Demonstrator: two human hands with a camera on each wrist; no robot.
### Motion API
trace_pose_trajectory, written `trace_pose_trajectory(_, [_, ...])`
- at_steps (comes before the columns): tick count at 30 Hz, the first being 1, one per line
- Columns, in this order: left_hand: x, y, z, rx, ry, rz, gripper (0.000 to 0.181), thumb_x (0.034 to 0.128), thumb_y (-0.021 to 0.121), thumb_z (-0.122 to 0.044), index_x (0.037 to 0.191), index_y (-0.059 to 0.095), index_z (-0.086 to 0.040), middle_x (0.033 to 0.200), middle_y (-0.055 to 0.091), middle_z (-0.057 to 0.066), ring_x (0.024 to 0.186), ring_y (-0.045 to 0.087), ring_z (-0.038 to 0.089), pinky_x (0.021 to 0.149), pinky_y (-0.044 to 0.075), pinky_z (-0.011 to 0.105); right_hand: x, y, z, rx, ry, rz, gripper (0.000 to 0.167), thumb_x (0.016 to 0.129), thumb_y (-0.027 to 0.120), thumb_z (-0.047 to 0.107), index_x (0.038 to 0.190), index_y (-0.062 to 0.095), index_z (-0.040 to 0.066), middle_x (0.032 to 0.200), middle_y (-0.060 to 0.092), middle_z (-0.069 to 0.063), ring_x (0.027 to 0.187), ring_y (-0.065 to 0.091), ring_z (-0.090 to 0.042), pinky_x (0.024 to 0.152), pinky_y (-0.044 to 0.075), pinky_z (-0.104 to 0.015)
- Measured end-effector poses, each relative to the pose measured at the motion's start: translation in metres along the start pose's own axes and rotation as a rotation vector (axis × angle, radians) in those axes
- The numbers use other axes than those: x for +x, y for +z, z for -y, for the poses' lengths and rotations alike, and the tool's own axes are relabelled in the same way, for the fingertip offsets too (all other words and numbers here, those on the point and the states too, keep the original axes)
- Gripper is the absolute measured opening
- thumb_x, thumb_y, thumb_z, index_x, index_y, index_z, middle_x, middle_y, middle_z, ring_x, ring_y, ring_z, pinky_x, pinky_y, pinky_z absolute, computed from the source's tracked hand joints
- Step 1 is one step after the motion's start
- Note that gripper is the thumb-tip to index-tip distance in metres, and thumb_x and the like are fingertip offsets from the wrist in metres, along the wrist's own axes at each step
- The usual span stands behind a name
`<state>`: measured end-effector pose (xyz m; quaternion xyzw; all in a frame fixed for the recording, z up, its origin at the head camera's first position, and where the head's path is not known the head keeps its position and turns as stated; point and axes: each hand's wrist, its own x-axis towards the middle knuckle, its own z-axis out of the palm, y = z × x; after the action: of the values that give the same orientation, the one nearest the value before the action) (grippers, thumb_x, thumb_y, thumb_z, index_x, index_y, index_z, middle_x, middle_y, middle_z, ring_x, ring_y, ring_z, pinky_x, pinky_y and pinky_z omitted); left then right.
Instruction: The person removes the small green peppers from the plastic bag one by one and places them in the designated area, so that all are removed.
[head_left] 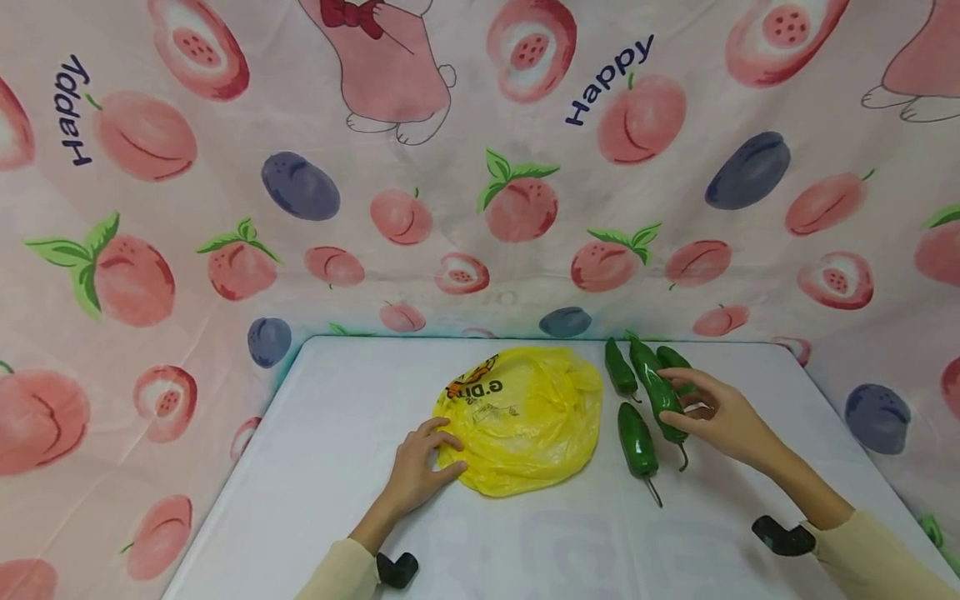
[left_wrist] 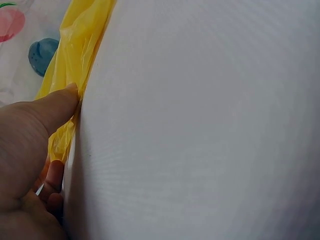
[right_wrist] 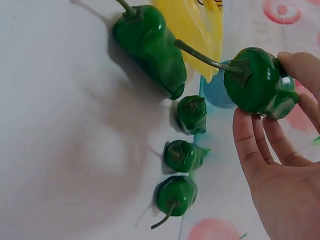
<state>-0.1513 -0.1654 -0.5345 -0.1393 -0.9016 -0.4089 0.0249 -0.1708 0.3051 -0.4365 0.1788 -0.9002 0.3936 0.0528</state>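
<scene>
A yellow plastic bag (head_left: 525, 433) with dark print lies flattened on the white table. My left hand (head_left: 422, 467) rests at its near left edge, fingers and thumb spread on the plastic. In the left wrist view the thumb (left_wrist: 55, 107) touches the bag (left_wrist: 82, 45). My right hand (head_left: 716, 412) holds a long green chili pepper (head_left: 654, 383) between thumb and fingers; in the right wrist view this pepper (right_wrist: 255, 82) is off the table, stem pointing away from the palm. Another green pepper (head_left: 637, 442) lies beside it, closer to me.
More green peppers lie right of the bag: one pepper (head_left: 620, 369) farther back, another pepper (head_left: 675, 358) partly behind my right hand. The white table (head_left: 330, 400) ends at a back edge against a fruit-printed cloth (head_left: 450, 183).
</scene>
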Motion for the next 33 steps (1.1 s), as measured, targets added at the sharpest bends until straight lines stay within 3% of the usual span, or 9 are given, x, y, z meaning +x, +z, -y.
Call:
trace_pose_trajectory(14, [0.0, 0.0, 0.0, 0.008, 0.006, -0.004, 0.019, 0.087, 0.084, -0.028, 0.101, 0.072, -0.023, 0.146, 0.054, 0.012, 0.13, 0.049, 0.039, 0.108, 0.031, 0.066, -0.017, -0.008, -0.017, -0.001, 0.083, -0.007, 0.061, 0.092, 0.08, 0.022, 0.145, 0.054, 0.011, 0.122, 0.058, -0.014, 0.091, 0.064, -0.005, 0.077, 0.054, -0.02])
trace_pose_trajectory(33, [0.001, 0.0, 0.0, 0.015, -0.003, 0.0, 0.019, 0.0872, 0.084, -0.028, 0.101, 0.072, -0.023, 0.146, 0.054, 0.012, 0.13, 0.049, 0.039, 0.108, 0.031, 0.065, -0.025, -0.004, -0.033, 0.057, 0.157, 0.027, 0.061, 0.093, 0.078, 0.024, 0.146, 0.052, 0.009, 0.127, 0.058, -0.022, 0.093, 0.064, -0.011, 0.072, 0.056, -0.026])
